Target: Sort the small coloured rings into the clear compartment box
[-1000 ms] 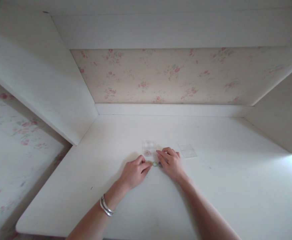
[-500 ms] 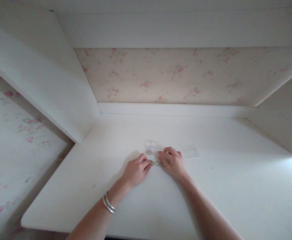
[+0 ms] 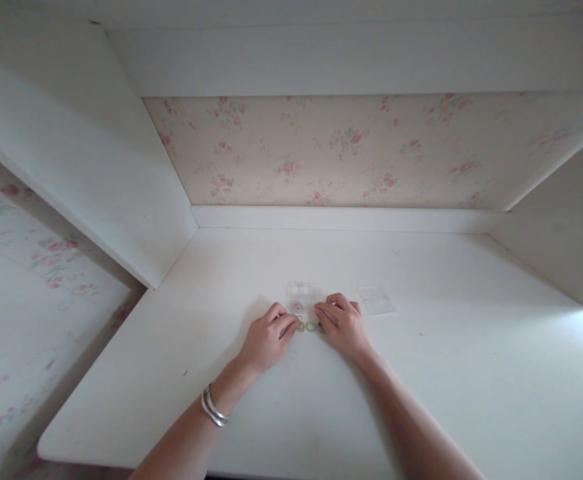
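Left hand (image 3: 265, 341) and right hand (image 3: 342, 325) laid curled at frame centre on white table (image 3: 446, 373), fingertips touching small greenish rings (image 3: 306, 327), nothing visibly pinched, clear plastic box (image 3: 301, 295) just behind, clear flat lid (image 3: 376, 300) to its right.

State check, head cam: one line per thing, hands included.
Left hand: palm down on the table, fingers at the small rings, grip unclear.
Right hand: palm down, fingers at the rings' other end, grip unclear.
Small rings: lying in a row between the hands.
Clear box: lidless, behind the rings.
Clear lid: flat on the table, apart from the box.
Bracelet: on the left wrist.
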